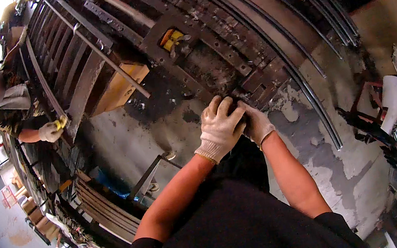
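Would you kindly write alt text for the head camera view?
Two hands in white work gloves, left hand overlapping the right hand, press together on a dark metal frame of bars and curved rods. A co-worker's gloved hand grips the frame's far-left end.

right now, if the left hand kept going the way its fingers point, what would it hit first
Probably the stacked dark metal bars just past the left hand, whose fingers point up and right at them. Depth is unclear.

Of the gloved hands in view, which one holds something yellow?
The co-worker's gloved hand at far left; the wearer's left hand and right hand press dark metal.
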Available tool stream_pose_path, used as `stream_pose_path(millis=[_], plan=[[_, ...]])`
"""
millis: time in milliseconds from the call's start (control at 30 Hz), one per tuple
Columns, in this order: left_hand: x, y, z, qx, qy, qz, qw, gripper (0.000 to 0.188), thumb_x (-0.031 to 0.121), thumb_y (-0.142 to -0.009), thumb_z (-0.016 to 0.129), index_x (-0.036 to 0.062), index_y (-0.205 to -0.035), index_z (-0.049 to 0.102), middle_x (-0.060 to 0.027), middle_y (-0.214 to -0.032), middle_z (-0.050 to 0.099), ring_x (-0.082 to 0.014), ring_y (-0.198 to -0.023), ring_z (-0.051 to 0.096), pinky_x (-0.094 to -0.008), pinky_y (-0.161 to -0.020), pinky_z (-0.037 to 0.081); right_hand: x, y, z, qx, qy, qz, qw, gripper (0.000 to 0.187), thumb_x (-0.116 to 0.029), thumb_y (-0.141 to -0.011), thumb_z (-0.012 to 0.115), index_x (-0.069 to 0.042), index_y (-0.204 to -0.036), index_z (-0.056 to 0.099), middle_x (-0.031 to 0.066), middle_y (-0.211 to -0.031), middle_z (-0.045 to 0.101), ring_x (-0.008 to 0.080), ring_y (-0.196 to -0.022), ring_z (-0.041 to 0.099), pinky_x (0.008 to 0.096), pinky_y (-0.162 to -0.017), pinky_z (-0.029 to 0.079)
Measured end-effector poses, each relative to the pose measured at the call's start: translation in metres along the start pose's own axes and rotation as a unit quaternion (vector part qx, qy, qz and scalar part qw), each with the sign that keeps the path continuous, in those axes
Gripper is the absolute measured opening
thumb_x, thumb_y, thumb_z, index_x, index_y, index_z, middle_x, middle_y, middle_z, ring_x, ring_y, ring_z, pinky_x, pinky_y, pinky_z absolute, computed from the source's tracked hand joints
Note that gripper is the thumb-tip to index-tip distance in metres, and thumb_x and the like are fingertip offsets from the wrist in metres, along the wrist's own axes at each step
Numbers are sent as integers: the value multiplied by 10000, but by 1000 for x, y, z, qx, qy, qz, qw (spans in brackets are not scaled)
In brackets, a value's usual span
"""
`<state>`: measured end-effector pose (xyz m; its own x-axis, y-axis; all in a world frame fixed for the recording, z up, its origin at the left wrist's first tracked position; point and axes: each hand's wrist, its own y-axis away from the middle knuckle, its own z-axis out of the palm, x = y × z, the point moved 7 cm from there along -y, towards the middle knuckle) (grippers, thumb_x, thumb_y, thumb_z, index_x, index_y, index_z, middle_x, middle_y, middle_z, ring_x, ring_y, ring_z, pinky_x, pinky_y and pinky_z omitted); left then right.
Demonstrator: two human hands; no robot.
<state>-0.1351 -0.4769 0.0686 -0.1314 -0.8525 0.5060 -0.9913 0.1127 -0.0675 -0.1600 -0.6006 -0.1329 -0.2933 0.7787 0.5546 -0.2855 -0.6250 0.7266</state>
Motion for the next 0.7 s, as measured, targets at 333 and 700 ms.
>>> stream_pose_path(millis=[333,700], plan=[[13,-16,12,-81,-11,119,990,462,305,-880,857,148,-1284,697,-108,-1403,665,-430,-1455,528,-612,-1193,434,-26,81,74,-150,-924,237,-260,505,-385,-1099,612,-64,-1483,682,109,-1423,722,302,-1276,666,405,-1119,484],[55,17,-4,-36,49,87,994,725,323,-817,909,73,-1445,648,-195,-1481,625,-464,-1438,532,-615,-1211,446,-231,293,113,-275,-863,395,-150,569,-440,-1060,624,-32,-1447,709,269,-1325,757,456,-1261,707,464,-1121,523]])
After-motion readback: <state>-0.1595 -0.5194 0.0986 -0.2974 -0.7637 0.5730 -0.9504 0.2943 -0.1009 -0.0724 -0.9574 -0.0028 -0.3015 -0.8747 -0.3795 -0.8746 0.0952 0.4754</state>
